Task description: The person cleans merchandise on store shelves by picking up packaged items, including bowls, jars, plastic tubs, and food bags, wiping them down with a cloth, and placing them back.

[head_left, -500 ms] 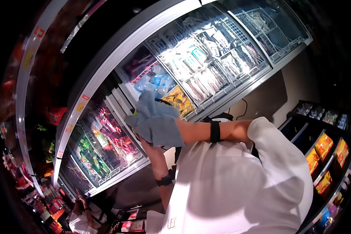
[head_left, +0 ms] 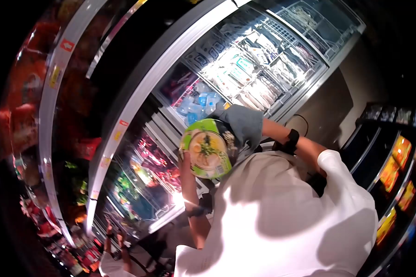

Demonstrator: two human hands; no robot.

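In my left hand (head_left: 186,161) is a round instant noodle bowl (head_left: 207,148), its green lid with a food picture turned up toward me. The fingers are at its left side, partly hidden by the bowl. A grey-blue cloth (head_left: 246,122) covers most of my right hand, at the bowl's right side. That hand grips the cloth close against the bowl; its fingers are hidden. Both forearms wear black bands, and the bowl is held in front of my white shirt (head_left: 282,221).
Behind the bowl stands a glass-topped chest freezer (head_left: 217,25) with wire baskets of packets and clear blue bottles (head_left: 198,104). Shelves with red packs (head_left: 25,87) run along the left. A rack with yellow-orange packs (head_left: 395,161) is at right. Another person's arms (head_left: 118,242) show at lower left.
The cloth has moved right, off the lid, so the noodle bowl beneath now shows. My right hand has shifted right with it. The whole view has turned slightly.
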